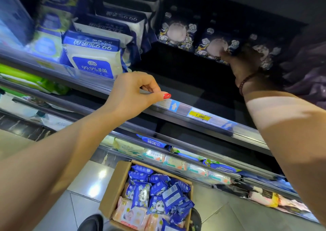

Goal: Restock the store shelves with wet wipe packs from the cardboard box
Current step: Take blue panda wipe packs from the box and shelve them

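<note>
Cardboard box (112, 192) of wet wipe packs (158, 192) low, beneath the 2 arms, nearer left hand (134, 91), pinching shelf rail (183, 109). Right hand (245, 61) deep in shelf against dark pack (211, 47); grip unreadable in shadow.

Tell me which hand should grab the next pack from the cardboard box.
Probably left. The left hand is at the front shelf rail, carrying no pack, above the cardboard box; the right hand reaches far behind it against the dark packs.
</note>
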Demonstrator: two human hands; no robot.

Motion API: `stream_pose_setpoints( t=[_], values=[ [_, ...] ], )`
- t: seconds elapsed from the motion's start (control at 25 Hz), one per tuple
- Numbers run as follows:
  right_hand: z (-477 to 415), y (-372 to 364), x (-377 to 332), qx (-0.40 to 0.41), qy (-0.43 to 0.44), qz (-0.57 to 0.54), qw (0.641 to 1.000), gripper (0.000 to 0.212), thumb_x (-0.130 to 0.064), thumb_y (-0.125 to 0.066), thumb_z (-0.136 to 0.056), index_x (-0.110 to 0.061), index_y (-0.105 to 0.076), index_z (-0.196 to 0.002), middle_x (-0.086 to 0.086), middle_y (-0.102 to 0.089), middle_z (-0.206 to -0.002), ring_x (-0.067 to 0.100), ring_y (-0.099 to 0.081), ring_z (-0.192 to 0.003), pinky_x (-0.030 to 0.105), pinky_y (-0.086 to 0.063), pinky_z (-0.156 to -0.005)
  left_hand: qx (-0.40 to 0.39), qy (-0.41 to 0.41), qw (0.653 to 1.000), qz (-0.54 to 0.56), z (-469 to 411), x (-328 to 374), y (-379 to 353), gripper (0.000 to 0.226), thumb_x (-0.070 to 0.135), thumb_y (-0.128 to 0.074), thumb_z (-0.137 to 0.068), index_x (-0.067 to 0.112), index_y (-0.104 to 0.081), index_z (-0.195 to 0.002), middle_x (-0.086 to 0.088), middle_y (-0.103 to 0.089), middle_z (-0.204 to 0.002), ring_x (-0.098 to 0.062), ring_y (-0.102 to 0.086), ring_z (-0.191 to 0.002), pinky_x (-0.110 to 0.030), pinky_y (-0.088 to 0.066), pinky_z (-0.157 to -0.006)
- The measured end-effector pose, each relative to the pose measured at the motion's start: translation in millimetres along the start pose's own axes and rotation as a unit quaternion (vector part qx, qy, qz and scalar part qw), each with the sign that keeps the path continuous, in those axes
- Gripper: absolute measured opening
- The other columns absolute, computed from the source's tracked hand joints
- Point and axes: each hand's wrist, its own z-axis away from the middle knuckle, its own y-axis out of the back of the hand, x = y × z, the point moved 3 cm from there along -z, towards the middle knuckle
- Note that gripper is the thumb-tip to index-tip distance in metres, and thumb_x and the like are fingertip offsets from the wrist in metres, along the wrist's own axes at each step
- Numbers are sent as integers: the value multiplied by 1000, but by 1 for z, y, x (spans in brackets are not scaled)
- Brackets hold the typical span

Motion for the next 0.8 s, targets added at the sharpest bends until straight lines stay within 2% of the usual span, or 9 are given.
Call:
stream_pose_setpoints(
  t=[0.12,0.24,0.32,0.4,0.44,0.52,0.6,0.72,0.8],
  values=[
    [2,2,-4,8,7,95,995,74,-60,-68,-72,-9,-59,-125,13,-62,-127,27,-57,-119,28,-40,-101,14,-34,999,-15,2,0,-2,17,33,-78,-76,22,-68,-68,11,-65,-71,-9,-59,-74,-21,-47,-71],
    [4,6,-10,0,3,140,990,74,-63,-62,-75,-6,-61,-122,16,-63,-124,30,-57,-117,30,-40,-97,20,-52,998,-20,4,0,-1,21,39,-76,-75,20,-69,-70,10,-65,-72,-11,-60,-75,-21,-45,-71],
    [13,13,-15,-23,7,198,980,63,-55,-61,-83,-2,-62,-116,20,-63,-120,33,-56,-115,29,-38,-84,14,-41,999,-11,5,1,-1,19,36,-76,-77,19,-69,-71,9,-66,-74,-10,-61,-76,-23,-47,-72],
    [28,27,-19,-28,27,201,979,52,-47,-64,-84,-1,-64,-108,19,-66,-112,31,-59,-108,23,-36,-71,-2,-29,999,-18,6,5,1,14,31,-75,-79,19,-70,-74,9,-66,-76,-6,-60,-77,-17,-46,-72],
    [38,33,-20,-28,29,174,984,47,-42,-70,-81,-2,-66,-106,17,-68,-109,28,-61,-104,18,-40,-72,-12,-30,999,-27,8,7,2,12,29,-74,-81,18,-70,-77,7,-66,-80,-4,-59,-79,-15,-45,-72],
    [63,46,-25,-27,14,76,997,47,-34,-78,-75,-5,-67,-109,13,-69,-109,18,-63,-98,20,-48,-84,-23,-46,997,-59,11,12,7,10,26,-72,-84,20,-69,-91,8,-64,-95,-5,-56,-92,-14,-42,-78],
    [94,58,-33,-45,13,36,998,49,-32,-80,-74,-10,-63,-115,5,-65,-111,11,-58,-96,20,-49,-87,-23,-66,993,-94,17,17,14,23,28,-70,-85,24,-65,-108,11,-58,-108,-8,-51,-110,-19,-37,-91],
    [161,83,-53,-66,109,105,986,53,-39,-76,-77,-16,-60,-122,-5,-58,-114,9,-55,-99,21,-45,-88,-18,-112,986,-118,37,31,18,36,26,-69,-86,22,-60,-120,6,-55,-120,-14,-45,-120,-22,-31,-98],
    [207,94,-56,-56,168,122,977,54,-39,-74,-79,-16,-58,-124,-2,-58,-117,13,-55,-104,24,-44,-90,-34,-149,978,-143,56,34,17,40,27,-70,-84,19,-58,-121,1,-56,-123,-19,-44,-120,-23,-30,-97]
  ],
)
